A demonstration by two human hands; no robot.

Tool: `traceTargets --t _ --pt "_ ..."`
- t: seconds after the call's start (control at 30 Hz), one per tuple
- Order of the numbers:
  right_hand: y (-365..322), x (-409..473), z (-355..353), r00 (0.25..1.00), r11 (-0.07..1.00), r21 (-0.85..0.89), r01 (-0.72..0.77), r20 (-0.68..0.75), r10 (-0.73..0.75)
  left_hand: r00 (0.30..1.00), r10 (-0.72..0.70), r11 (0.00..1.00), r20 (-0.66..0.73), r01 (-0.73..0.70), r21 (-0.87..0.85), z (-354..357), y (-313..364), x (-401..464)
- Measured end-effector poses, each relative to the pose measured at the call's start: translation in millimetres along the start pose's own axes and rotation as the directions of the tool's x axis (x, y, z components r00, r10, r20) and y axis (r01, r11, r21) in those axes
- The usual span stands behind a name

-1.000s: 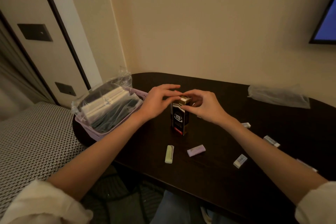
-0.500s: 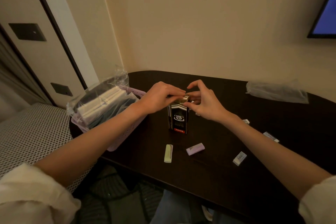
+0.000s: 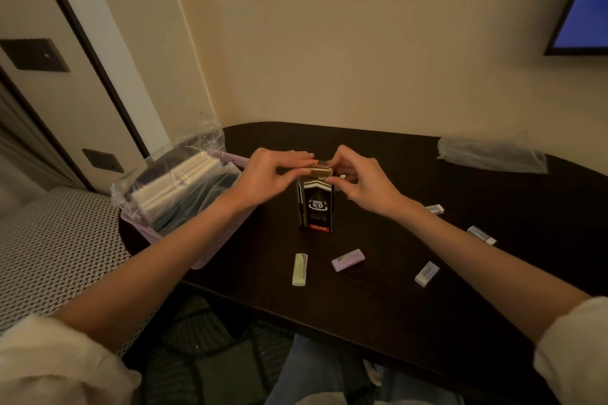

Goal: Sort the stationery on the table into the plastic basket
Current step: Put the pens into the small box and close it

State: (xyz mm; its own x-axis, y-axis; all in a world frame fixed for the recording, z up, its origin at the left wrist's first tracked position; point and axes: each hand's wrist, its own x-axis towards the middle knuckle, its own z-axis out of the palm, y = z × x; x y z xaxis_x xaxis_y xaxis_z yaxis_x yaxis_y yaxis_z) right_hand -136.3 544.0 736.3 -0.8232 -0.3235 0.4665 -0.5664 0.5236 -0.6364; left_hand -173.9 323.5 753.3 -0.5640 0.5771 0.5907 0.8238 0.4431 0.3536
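- Both hands, my left hand [image 3: 266,176] and right hand [image 3: 363,182], pinch the top flap of the pen box [image 3: 316,204] mid-tabletop [image 3: 378,316].
- Next, I judge: close it, lift it into the plastic basket [image 3: 210,246] at the left edge.

The surface [image 3: 378,316] looks like dark wood with a dull sheen. The basket [image 3: 210,243] is perforated lilac plastic, its contents in crinkled clear wrap [image 3: 184,154]. The box [image 3: 316,204] is glossy printed card.

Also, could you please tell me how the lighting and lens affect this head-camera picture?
Head view: dim, warm light; the dark table swallows detail, so the small erasers look soft; the box print stays legible; wide-angle bending curves the wall panel edges at left.
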Motion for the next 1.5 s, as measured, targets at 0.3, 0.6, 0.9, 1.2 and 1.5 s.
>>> traceTargets --t 0.3,0.6,0.9,1.2,1.5 --pt "3.8 -0.2 0.7 0.997 0.984 -0.161 0.072 0.030 -0.068 0.991 0.000 0.999 -0.136 0.006 0.046 4.0 -2.3 -9.2" --pt "-1.1 10.3 -3.2 0.996 0.984 -0.179 0.023 0.086 -0.008 0.922 -0.383 0.869 -0.055 0.339 -0.360 8.4 6.5 -5.9" --pt "-0.9 19.2 12.0 0.999 0.993 -0.120 -0.013 0.038 0.018 0.801 -0.598 0.767 -0.001 0.572 -0.292 22.0 0.2 -38.3" --pt "-50.7 76.9 16.1 0.922 0.844 0.513 -0.155 -0.233 0.311 0.845 -0.493 0.867 -0.210 0.457 -0.197 -59.3 7.9 -36.5" --pt "-87.5 117.4 85.3 0.876 0.550 0.767 -0.330 0.031 0.482 0.828 -0.553 0.818 -0.091 0.560 0.130 -134.2 0.6 -74.3"
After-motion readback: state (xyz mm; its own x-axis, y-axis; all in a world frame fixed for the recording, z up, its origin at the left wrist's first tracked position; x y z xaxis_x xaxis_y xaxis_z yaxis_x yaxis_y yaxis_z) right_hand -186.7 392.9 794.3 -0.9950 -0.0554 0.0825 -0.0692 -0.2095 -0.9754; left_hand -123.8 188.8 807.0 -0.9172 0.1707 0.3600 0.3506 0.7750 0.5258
